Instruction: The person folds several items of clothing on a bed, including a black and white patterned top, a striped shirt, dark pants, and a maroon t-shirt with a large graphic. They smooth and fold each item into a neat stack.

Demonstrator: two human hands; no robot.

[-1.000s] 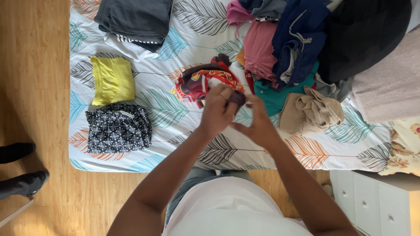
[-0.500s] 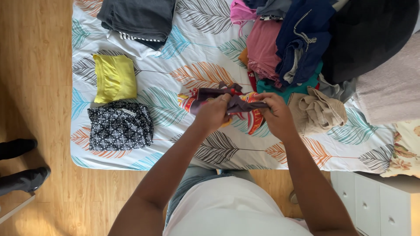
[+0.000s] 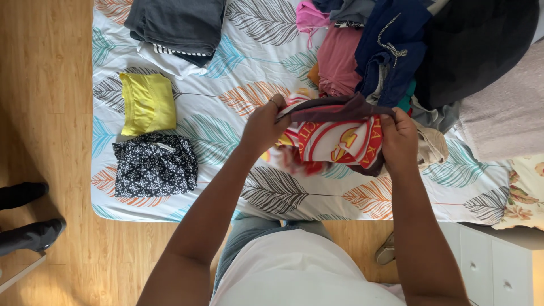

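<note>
My left hand (image 3: 262, 126) and my right hand (image 3: 399, 137) each grip one end of a red, white and yellow printed garment (image 3: 334, 139) with a dark waistband. It is stretched between them above the bed's leaf-patterned sheet (image 3: 255, 79). The cloth hangs down a little below my hands. A heap of unfolded clothes (image 3: 368, 56) lies just beyond it: pink, dark red and navy pieces.
Folded pieces lie at the left of the bed: a yellow one (image 3: 148, 103), a black-and-white flowered one (image 3: 154, 164), a dark grey stack (image 3: 175, 25). A black bundle (image 3: 481, 45) and a pink towel (image 3: 504, 113) fill the right. A white drawer unit (image 3: 493, 266) stands at lower right, dark shoes (image 3: 25, 218) on the wood floor.
My hands have moved apart and pulled the bunched printed garment out wide. Its pattern now faces up, and it sits a little higher over the sheet.
</note>
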